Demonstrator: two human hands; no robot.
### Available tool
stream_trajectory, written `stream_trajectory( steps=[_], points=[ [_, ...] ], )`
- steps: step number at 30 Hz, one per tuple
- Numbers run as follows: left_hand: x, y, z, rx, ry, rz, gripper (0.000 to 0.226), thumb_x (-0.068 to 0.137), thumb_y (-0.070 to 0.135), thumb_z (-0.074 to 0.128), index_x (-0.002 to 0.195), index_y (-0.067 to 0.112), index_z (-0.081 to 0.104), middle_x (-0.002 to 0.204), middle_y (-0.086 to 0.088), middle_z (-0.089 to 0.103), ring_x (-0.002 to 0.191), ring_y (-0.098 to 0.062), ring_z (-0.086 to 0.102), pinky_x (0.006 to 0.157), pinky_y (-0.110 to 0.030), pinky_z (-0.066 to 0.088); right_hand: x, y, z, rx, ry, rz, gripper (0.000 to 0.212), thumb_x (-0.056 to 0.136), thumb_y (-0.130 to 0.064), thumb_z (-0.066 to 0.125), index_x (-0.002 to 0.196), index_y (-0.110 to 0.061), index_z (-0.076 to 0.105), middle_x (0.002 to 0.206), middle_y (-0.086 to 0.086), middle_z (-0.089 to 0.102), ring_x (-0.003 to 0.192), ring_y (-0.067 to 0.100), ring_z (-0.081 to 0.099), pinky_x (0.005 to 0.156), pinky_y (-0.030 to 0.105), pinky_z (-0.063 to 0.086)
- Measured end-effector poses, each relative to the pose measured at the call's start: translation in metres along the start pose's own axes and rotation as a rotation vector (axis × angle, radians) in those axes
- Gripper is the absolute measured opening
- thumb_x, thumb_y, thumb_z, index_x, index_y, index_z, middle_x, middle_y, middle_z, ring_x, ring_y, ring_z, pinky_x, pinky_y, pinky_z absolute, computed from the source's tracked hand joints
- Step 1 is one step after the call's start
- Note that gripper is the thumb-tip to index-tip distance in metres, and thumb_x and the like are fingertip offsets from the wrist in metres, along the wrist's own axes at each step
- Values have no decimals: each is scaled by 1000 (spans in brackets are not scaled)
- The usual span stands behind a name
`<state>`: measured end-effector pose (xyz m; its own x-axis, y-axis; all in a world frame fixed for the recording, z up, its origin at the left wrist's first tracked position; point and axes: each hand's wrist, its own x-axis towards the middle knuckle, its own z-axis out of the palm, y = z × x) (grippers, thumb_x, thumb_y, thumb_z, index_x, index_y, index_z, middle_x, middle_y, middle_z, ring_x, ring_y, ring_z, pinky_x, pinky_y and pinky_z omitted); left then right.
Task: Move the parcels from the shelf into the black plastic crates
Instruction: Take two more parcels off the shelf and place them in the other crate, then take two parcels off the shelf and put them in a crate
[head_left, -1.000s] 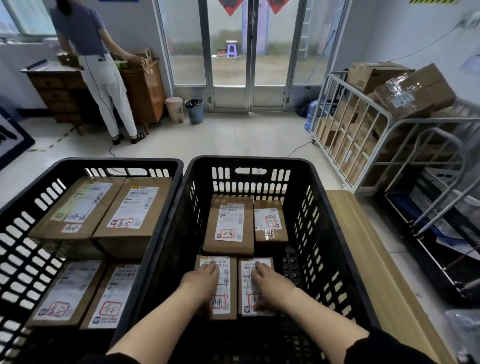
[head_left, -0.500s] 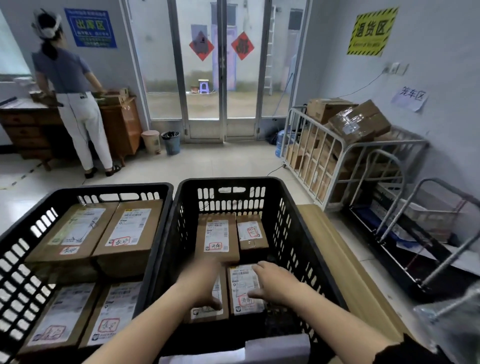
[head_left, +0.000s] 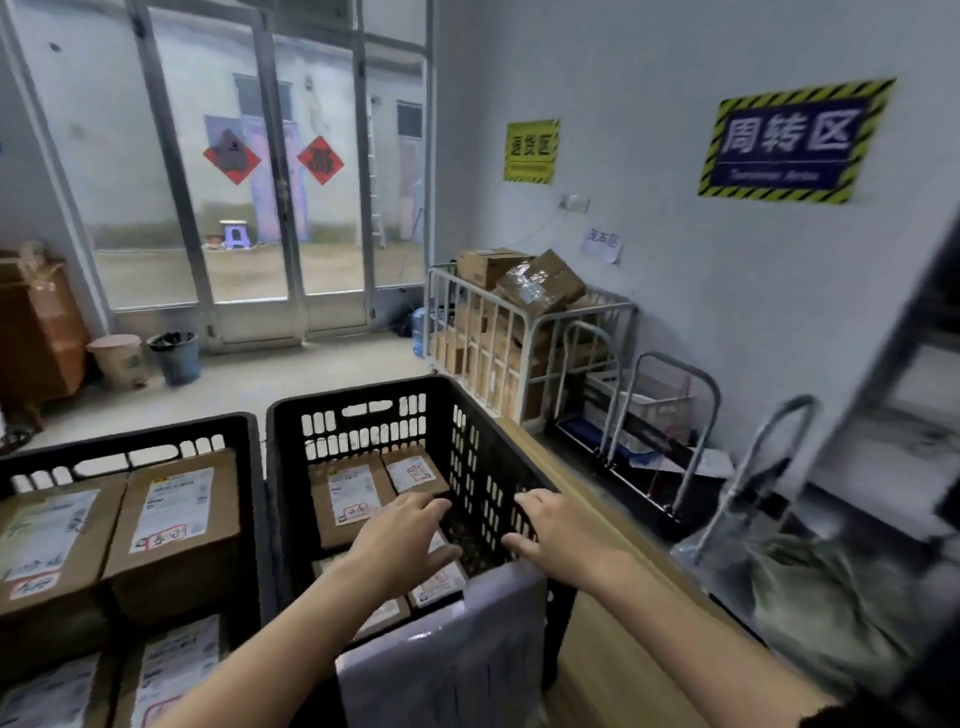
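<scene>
Two black plastic crates stand side by side in front of me. The right crate (head_left: 363, 410) holds several brown cardboard parcels (head_left: 349, 493) with white labels lying flat on its floor. The left crate (head_left: 156, 441) is packed with larger labelled parcels (head_left: 171, 519). My left hand (head_left: 400, 540) hovers above the right crate with its fingers spread, holding nothing. My right hand (head_left: 561, 540) is over that crate's right wall, fingers apart and empty. A grey shelf frame (head_left: 914, 364) shows blurred at the far right edge.
A white metal cage trolley (head_left: 519, 332) with cardboard boxes stands against the right wall, with folded hand trucks (head_left: 670, 441) beside it. A wooden surface (head_left: 597, 519) runs along the right crate. Glass doors, two bins (head_left: 174, 356) and a wooden cabinet (head_left: 36, 332) lie ahead.
Both hands have let go of the two front parcels in the right crate and lifted up and to the right. My view has swung up and right; the person at the cabinet is out of sight.
</scene>
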<state>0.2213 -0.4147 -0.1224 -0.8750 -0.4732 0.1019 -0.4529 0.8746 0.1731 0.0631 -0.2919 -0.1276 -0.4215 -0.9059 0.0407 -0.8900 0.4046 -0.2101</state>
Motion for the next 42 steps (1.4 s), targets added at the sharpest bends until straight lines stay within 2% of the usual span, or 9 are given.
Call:
stream_trajectory(
  steps=[6,15,22,32,38,42],
  points=[
    [-15,53,-4,-31,25,224,54,89,46,50,135,20,42,136,-1,47,130,-18,39,104,-31,35,-89,15,-8,28,99,235,57,89,-46,51,136,-15,41,135,6,47,123,25,46,99,39,42],
    [-34,146,15,-19,-73,463,62,89,51,49,142,24,32,142,2,41,133,-16,34,108,-31,33,-212,47,-28,-52,124,545,60,91,-48,49,139,-14,36,143,7,41,130,25,40,104,37,36],
    [-66,216,32,14,-167,625,59,90,50,46,140,22,34,141,-1,41,132,-21,35,106,-32,33,-317,57,-41,-25,117,724,58,92,-46,45,140,-14,35,143,6,40,131,24,38,105,36,35],
    [-148,353,36,-28,-177,805,52,88,47,48,133,22,40,134,-1,46,130,-20,36,102,-33,35,-489,65,-57,22,214,911,59,94,-45,45,142,-13,31,147,3,36,133,19,35,106,32,34],
    [-212,433,32,-70,-141,915,61,90,49,47,141,21,33,141,-1,42,134,-19,32,110,-30,30,-595,66,-72,14,263,994,56,94,-45,44,139,-12,36,143,4,40,129,20,39,103,33,38],
    [-257,478,32,-87,-147,965,60,90,48,47,142,20,33,141,0,41,134,-16,32,111,-28,29,-663,64,-78,6,278,1047,59,95,-45,44,143,-14,30,146,4,37,131,19,37,106,33,36]
  ],
)
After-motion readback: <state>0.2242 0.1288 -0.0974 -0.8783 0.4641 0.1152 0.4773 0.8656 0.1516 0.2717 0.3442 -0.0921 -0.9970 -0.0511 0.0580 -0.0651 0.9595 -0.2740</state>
